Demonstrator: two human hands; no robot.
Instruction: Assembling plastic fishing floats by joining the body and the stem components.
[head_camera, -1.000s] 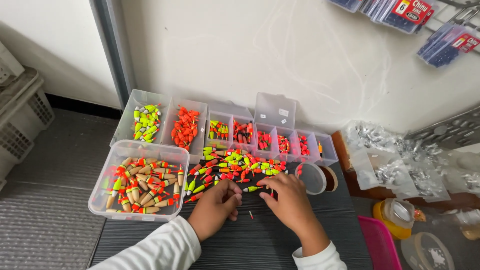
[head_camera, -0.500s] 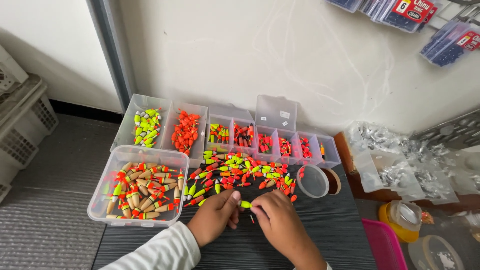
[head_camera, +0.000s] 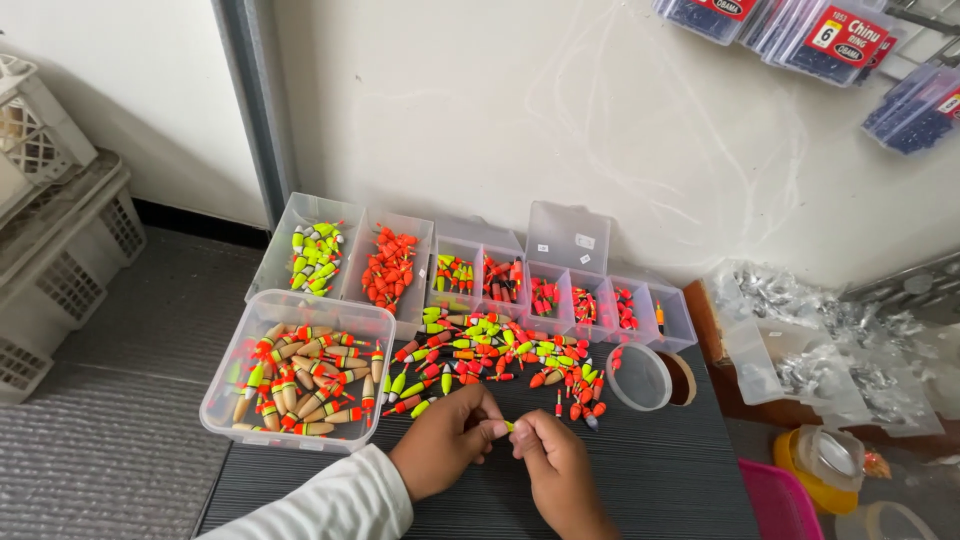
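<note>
While the left hand (head_camera: 445, 455) and the right hand (head_camera: 558, 470) are brought together near the front edge of the tabletop (head_camera: 660, 470), a tiny float (head_camera: 509, 426) is pinched between them. It is yellow-green, and only its tip can be seen. The fingers of both hands are curled in tight, with the fingertips closed on the float from each side. Nothing else is held.

Just behind the hands, a loose pile of floats (head_camera: 500, 355) is spread across the middle of the tabletop. They are red, orange, yellow and green. At the left edge a clear tub (head_camera: 300, 375) is filled with bigger floats. Along the back edge a row of clear boxes (head_camera: 480, 275) is set against the wall, each with sorted floats inside. A round clear lid (head_camera: 638, 377) is laid near the right edge.

The float is judged to be very light and stiff, with a smooth skin that may slip. It looks too small for a full grip, so it is best taken at its fat middle with two fingertips. Its thin ends could probably be snapped if squeezed hard. A soft, steady pinch is thought to be enough.
</note>
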